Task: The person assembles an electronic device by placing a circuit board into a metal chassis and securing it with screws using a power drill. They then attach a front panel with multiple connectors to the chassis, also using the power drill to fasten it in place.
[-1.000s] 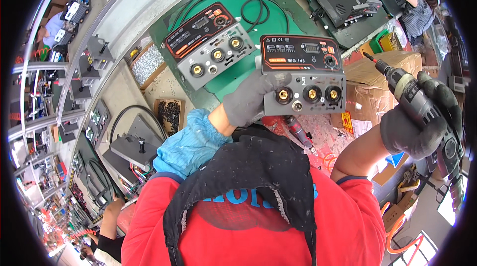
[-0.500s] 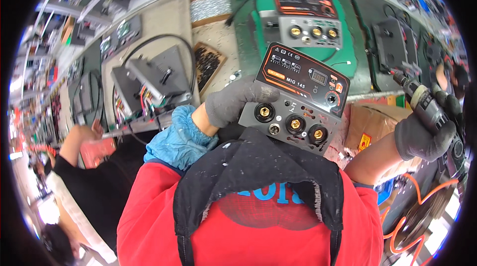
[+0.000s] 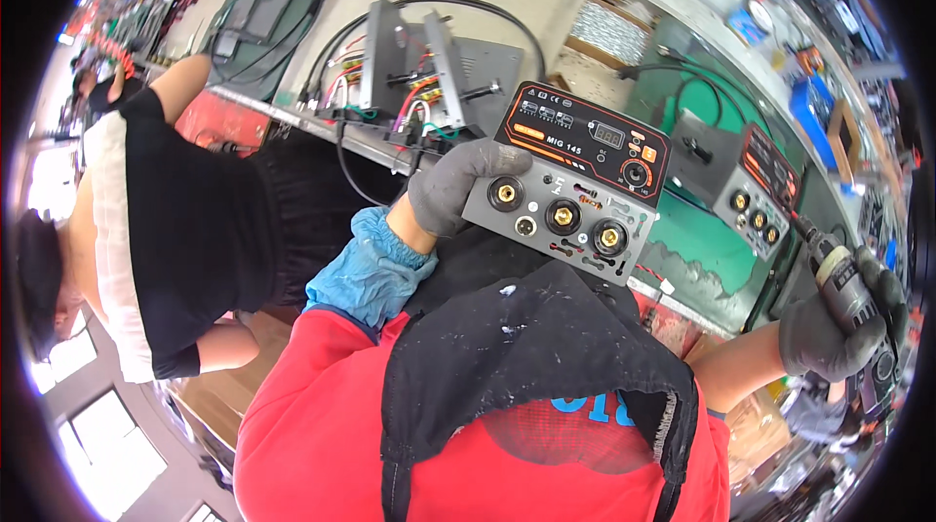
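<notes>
My left hand (image 3: 456,183), in a grey glove with a blue sleeve cover at the wrist, is closed on the left side of a welder front panel (image 3: 582,181). The panel has a black and orange face with a small display and knob. Below these, its grey lower part carries three round sockets with brass centres and a smaller connector. It is held tilted in front of my chest. At the far right my gloved right hand (image 3: 837,332) grips a power screwdriver (image 3: 846,286), its tip pointing up and left, apart from the panel.
A similar panel unit (image 3: 756,193) stands on the green mat (image 3: 717,259). Left of it, an opened grey chassis (image 3: 414,74) with wires and a black cable lies on the bench. A tray of small metal parts (image 3: 612,30) sits behind. Another person (image 3: 210,230) stands at left.
My view has swung left, so the bench and the co-worker appear shifted and turned. The welder panel stays in my left hand and the screwdriver in my right.
</notes>
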The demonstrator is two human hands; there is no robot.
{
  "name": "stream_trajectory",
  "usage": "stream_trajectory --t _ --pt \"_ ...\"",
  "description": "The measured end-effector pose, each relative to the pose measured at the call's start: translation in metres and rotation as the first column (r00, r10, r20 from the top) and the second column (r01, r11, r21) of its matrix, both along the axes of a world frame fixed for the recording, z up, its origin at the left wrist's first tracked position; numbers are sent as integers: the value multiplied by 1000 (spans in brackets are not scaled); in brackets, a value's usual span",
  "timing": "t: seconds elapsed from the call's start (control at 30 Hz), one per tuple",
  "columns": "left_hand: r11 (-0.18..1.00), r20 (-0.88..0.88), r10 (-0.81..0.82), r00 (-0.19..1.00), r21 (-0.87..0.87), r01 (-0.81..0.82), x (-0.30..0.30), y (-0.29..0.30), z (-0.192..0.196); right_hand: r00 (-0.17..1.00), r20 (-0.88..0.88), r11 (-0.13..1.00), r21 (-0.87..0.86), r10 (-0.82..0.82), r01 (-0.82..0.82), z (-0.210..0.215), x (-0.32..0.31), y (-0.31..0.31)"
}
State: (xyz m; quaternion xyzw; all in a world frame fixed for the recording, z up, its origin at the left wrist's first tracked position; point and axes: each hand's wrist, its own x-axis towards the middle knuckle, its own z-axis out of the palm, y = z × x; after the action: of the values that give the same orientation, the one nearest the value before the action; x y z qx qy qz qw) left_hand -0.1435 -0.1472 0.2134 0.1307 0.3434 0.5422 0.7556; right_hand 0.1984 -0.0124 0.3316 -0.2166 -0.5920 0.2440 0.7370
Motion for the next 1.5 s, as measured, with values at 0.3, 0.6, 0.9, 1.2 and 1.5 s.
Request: stream_trajectory --t 0.3,0.6,0.9,1.2,1.5 --pt "983 39 183 982 -29 -182 -56 -21 -29 957 -47 957 -39 285 -287 -18 -61 11" --pt "996 62 87 994 -25 -85 -52 -16 -58 997 71 994 -106 22 -14 -29 -80 10" --pt "973 -207 198 958 -80 -218 -34 -18 -52 998 24 990 -132 -54 57 13 -74 84" --pt "957 -187 283 941 -12 -290 -10 -8 -48 927 335 964 -137 -171 228 24 -39 246" --pt "803 -154 596 788 128 -582 -3 1 -50 528 499 717 580 -687 386 131 -53 460"
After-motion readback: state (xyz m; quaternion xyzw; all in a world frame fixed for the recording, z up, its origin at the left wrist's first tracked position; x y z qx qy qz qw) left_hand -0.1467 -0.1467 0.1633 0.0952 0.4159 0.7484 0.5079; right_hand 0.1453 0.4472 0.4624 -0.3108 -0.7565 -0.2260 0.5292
